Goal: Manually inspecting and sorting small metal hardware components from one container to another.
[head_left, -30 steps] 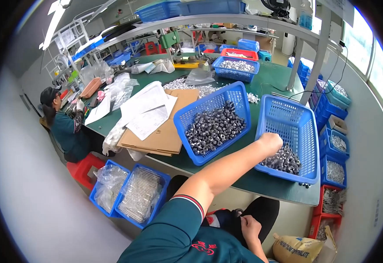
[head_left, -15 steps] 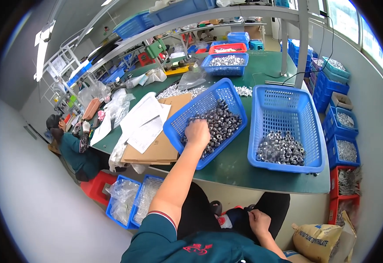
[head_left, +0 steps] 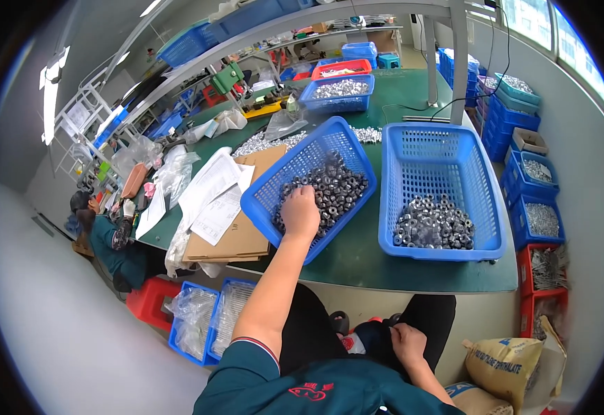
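Note:
My left hand (head_left: 300, 211) is down in a tilted blue mesh basket (head_left: 259, 207), among dark shiny metal nuts or collars (head_left: 340, 187) with round holes. Its fingers curl downward and look closed, the tips hidden by the hand, so what they grip does not show. To the right stands a second blue basket (head_left: 423, 149), with a smaller heap of similar metal parts (head_left: 433, 223) at its near end. My right hand (head_left: 408, 343) rests low by my right thigh, fingers curled together against the dark trouser cloth; anything in them is too small to make out.
Papers (head_left: 215, 200) lie on flat cardboard (head_left: 246, 232) left of the tilted basket. Silvery parts are spread behind it, near another filled blue basket (head_left: 336, 107). Stacked crates (head_left: 540, 214) line the right wall, sacks (head_left: 502, 366) below. A co-worker (head_left: 112, 238) sits at left.
The whole view has shifted slightly, moving the table and baskets a little left and up. My left hand stays in the tilted basket, its fingers still curled. My right hand stays by the thigh.

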The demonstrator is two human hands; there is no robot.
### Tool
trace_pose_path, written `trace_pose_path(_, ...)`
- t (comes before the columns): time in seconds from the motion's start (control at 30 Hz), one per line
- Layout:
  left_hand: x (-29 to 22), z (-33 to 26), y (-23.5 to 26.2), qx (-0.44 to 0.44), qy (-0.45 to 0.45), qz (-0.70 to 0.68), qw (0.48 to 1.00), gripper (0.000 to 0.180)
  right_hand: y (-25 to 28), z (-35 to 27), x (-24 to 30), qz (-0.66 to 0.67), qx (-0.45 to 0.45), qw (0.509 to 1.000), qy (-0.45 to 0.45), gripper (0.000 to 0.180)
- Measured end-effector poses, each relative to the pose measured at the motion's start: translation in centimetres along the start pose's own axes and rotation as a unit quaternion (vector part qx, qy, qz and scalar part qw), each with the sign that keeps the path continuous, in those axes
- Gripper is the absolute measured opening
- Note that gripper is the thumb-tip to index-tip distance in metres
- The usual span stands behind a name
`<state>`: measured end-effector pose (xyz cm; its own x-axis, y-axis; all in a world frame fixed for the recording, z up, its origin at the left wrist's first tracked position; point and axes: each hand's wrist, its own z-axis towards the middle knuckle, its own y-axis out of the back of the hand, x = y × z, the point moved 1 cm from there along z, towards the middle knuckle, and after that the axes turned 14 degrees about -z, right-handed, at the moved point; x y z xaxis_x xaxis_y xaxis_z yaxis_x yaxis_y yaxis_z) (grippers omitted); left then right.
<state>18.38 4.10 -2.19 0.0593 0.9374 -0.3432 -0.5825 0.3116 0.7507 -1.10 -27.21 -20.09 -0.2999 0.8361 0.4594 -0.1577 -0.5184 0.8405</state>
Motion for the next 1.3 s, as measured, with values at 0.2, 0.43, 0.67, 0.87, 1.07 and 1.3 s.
trace_pose_path(0.2,-2.9,-4.2,2.2,0.032,0.189,-0.63,0.752,0.02,0.2,-0.3,-0.1,0.018,0.004,1.0,-0.017,0.009)
trace_pose_path(0.43,-4.9,-11.6,4.6,0.14,0.237,-0.803,0.529,0.022,5.1,5.0,5.3,0.192,-0.028,0.981,0.023,0.006)
trace_pose_path(0.67,-6.1,-17.2,4.9,0.191,0.345,-0.868,0.301,0.023,11.1,8.6,10.9,0.29,-0.031,0.953,0.086,0.008)
trace_pose_path(0.87,-6.4,-19.4,5.4,0.203,0.362,-0.844,0.339,0.026,10.4,8.4,12.0,0.289,0.011,0.951,0.108,0.009)
trace_pose_path(1.07,-5.6,-20.2,6.5,0.207,0.296,-0.778,0.515,0.031,11.0,7.9,12.6,0.135,-0.052,0.966,0.213,0.011)
trace_pose_path(1.3,-6.1,-19.9,7.7,0.2,0.16,-0.669,0.698,0.028,10.9,7.1,13.2,0.25,0.079,0.963,0.061,0.01)
